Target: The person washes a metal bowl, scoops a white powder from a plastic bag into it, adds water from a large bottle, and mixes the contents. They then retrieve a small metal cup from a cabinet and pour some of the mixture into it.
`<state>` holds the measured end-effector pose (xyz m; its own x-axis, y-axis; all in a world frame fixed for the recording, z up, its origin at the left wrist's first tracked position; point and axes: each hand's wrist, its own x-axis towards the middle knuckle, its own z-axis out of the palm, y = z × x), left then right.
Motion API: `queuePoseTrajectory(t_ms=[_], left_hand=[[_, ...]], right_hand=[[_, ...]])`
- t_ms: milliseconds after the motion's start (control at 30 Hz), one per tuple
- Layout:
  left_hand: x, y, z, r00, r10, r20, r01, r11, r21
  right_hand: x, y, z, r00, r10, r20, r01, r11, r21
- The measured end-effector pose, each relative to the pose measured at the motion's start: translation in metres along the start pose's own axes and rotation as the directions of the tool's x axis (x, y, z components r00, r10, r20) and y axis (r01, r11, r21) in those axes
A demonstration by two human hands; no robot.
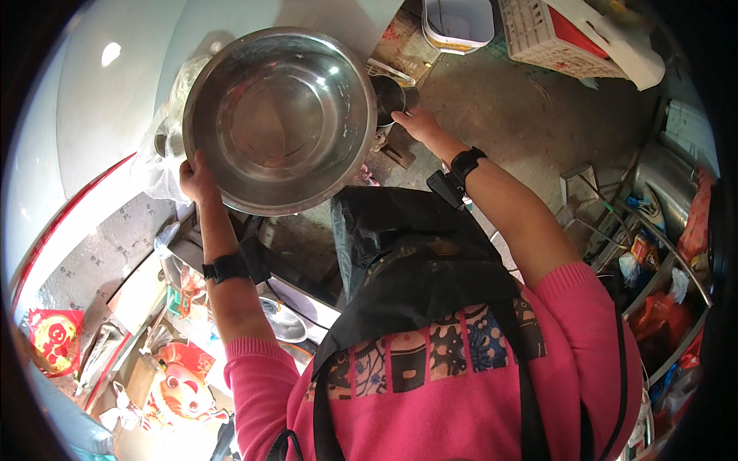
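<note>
A large, shiny stainless steel basin (277,127) is raised in front of me, its inside facing the camera. My left hand (200,180) grips its lower left rim, the thumb lying over the inner side. Beside the basin's right edge, my right hand (422,125) holds a dark metal cup-like vessel (390,98) near its rim. Part of this vessel is hidden by the basin. A clear plastic bag (164,173) hangs just behind my left hand. I wear a black apron (415,253) over a pink sweater.
A white bucket (458,26) and a plastic crate (553,40) stand on the concrete floor (507,121) ahead. At the right, a cluttered rack (669,288) holds bags and packets beside a metal cylinder (671,178). Red printed decorations (179,386) lie at the lower left.
</note>
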<state>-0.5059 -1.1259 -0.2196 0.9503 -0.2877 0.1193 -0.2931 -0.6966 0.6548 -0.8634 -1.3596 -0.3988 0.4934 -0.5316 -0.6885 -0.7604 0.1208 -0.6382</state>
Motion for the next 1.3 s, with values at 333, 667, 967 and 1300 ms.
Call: queuePoseTrajectory(t_ms=[333, 667, 967, 1300], left_hand=[[-0.006, 0.012, -0.002, 0.999, 0.041, 0.003, -0.041, 0.996, -0.078], [-0.007, 0.017, -0.002, 0.999, -0.008, 0.043, 0.015, 0.985, -0.172], [-0.009, 0.021, -0.003, 0.999, -0.039, 0.002, 0.039, 0.992, -0.121], [-0.011, 0.027, -0.004, 0.999, 0.033, 0.027, -0.029, 0.987, -0.158]], right_hand=[[-0.005, -0.006, -0.005, 0.999, -0.044, -0.026, 0.043, 0.998, -0.055], [-0.002, 0.003, -0.009, 0.999, -0.035, 0.013, 0.036, 0.999, -0.018], [0.008, 0.015, -0.004, 0.998, -0.052, 0.026, 0.053, 0.999, -0.013], [0.016, 0.02, -0.004, 0.994, -0.051, 0.1, 0.048, 0.998, 0.033]])
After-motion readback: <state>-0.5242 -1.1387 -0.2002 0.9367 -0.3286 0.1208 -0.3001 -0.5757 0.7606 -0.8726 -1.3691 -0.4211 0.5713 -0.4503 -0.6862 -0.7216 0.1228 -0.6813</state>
